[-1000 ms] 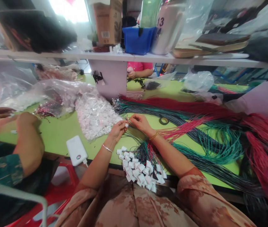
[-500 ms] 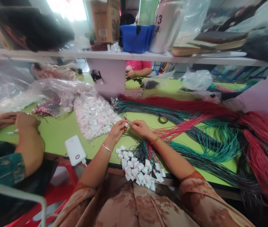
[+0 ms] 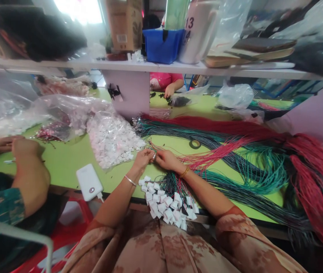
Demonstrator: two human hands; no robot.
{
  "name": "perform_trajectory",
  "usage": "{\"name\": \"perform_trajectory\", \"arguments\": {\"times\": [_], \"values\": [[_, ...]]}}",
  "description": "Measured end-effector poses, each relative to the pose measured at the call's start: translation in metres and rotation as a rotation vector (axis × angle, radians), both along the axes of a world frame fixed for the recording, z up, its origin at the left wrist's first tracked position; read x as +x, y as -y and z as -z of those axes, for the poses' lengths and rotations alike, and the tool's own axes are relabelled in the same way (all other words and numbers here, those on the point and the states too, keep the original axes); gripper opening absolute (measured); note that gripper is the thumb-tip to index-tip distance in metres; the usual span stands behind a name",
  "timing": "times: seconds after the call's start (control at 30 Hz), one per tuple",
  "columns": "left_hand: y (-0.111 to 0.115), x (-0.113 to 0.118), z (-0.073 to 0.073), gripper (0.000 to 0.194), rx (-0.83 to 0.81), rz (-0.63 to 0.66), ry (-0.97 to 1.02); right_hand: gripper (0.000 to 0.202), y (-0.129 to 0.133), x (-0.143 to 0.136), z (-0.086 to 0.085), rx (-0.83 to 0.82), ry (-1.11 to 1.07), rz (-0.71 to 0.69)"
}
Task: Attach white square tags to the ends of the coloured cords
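Observation:
My left hand (image 3: 143, 158) is closed in a pinch on a small white connector (image 3: 153, 156), mostly hidden by the fingertips. Against it, my right hand (image 3: 167, 160) is closed with its fingers pressed together on thin wires, whose ends I cannot make out. The two hands meet above the green table (image 3: 112, 180). Just below them hangs a bunch of white connectors (image 3: 164, 204) on red, green and black wires, over the table edge. To the left of my hands lies a clear bag of white connectors (image 3: 111, 132).
Long bundles of red wires (image 3: 221, 123) and green wires (image 3: 266, 170) cover the right side. A tape roll (image 3: 194, 144) and a white power bank (image 3: 89, 182) lie on the table. A co-worker's arm (image 3: 30, 170) rests at left. A shelf (image 3: 93, 65) crosses above.
My hands have come closer together, the right moving slightly left and down, and the connector is now more covered. Across the table, another person's hand has moved right to the small black parts.

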State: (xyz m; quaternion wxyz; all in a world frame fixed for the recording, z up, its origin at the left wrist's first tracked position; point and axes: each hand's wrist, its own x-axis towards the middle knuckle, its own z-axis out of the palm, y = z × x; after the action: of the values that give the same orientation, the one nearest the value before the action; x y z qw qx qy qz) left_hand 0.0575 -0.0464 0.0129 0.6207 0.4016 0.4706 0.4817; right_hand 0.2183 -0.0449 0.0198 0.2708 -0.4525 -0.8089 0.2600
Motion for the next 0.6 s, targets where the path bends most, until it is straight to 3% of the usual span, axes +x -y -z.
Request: {"name": "perform_trajectory", "arguments": {"times": [0.07,0.17,0.3,0.47,0.6], "values": [[-0.002,-0.004,-0.001,0.016,-0.052,0.029,-0.013,0.028,-0.012,0.002,-0.005,-0.021,-0.038,-0.017],[-0.006,-0.01,-0.003,0.014,-0.11,0.065,-0.026,0.026,-0.043,0.004,-0.01,0.008,-0.13,0.128],[-0.008,-0.014,-0.004,0.012,-0.124,0.095,-0.039,0.018,-0.075,-0.003,-0.002,-0.134,-0.063,0.134],[-0.007,-0.013,-0.003,0.012,-0.132,0.112,-0.044,0.022,-0.078,-0.013,0.01,-0.19,-0.054,0.048],[-0.007,-0.011,-0.003,0.014,-0.123,0.116,-0.021,0.021,-0.074,-0.017,0.006,-0.16,-0.106,0.084]]}}
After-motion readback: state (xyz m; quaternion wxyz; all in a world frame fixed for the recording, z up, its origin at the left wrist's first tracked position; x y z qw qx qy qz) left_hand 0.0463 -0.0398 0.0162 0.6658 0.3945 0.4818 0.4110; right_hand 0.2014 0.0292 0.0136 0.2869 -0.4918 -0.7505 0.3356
